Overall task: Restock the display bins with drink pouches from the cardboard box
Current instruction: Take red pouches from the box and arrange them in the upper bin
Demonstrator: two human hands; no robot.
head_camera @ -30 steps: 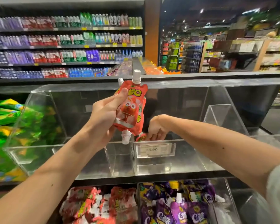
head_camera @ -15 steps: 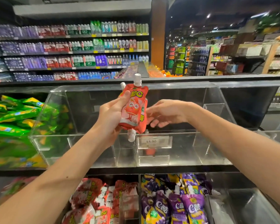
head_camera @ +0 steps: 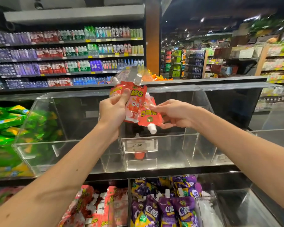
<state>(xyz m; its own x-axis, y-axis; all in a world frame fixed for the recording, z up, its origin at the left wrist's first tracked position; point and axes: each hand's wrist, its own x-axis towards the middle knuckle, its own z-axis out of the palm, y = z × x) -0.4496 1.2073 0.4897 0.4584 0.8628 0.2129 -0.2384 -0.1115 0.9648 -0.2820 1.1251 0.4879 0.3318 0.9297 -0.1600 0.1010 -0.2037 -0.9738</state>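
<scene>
The biggest thing in front of you is the top clear bin (head_camera: pixel 170 151), the one in the middle of the top shelf row. Through its front wall you can see just one lone pouch (head_camera: pixel 139 155) lying at the bottom, close to the front edge. So I think the job has only just started here, and this bin needs many more. The cardboard box is not in view, so I cannot tell how many are left in it.

To the left on the same row sits a heap of green packs (head_camera: pixel 10 122), too many to count. On the shelf below, one bin holds a pile of red packs (head_camera: pixel 95 205) and the one beside it a pile of purple packs (head_camera: pixel 167 208). Both piles look full.

Both of your hands are up above the top clear bin. Your left hand (head_camera: pixel 112 110) has its fingers wrapped round the upright pouches (head_camera: pixel 134 102), thumb on the front. I count two white caps poking up there, so I think it holds two. Your right hand (head_camera: pixel 174 113) pinches the tipped pouch (head_camera: pixel 148 115) by its edge, cap pointing down. That makes three in your hands and one in the bin.

Smallest is the price tag (head_camera: pixel 140 145) on the bin's front wall. There is one, and it reads 14.90.
</scene>
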